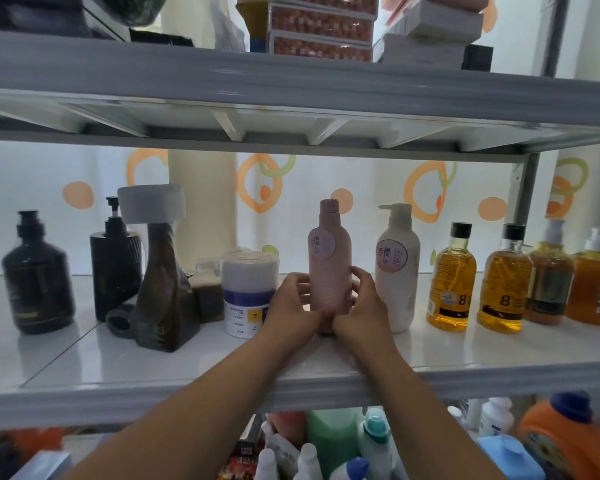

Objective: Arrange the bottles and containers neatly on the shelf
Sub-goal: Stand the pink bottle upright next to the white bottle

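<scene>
**Pink bottle upright between both hands, mid-shelf**

The pink bottle [329, 261] you are holding is a tall, slim plastic one with a narrow capped neck. Judge it rigid enough to take a firm squeeze and only moderately heavy, though how full it is cannot be told. Its smooth, rounded wall looks slippery, and its height over a small base makes it likely to tip, so the low grip you have now, near the base, is the sensible place; keep off the neck.

It stands upright on the white shelf [465, 348], roughly at the middle of the row. Your left hand [291, 304] cups it from 9 o'clock and your right hand [364, 303] from 3 o'clock, both wrapped against the lower half, fingers curled round the back. Whether the base rests on the board or is lifted slightly is hidden by your hands.

Just beside it at 3 o'clock stands a white pump bottle [397, 268], close to your right hand. At 9 o'clock, just behind your left hand, sits a short white tub [248, 292]. Farther out at 3 o'clock runs a line of amber bottles [452, 278]. Farther out at 9 o'clock are a twisted brown bottle [163, 289], a black pump bottle [113, 268] and a dark round bottle [37, 275], more loosely spaced.
</scene>
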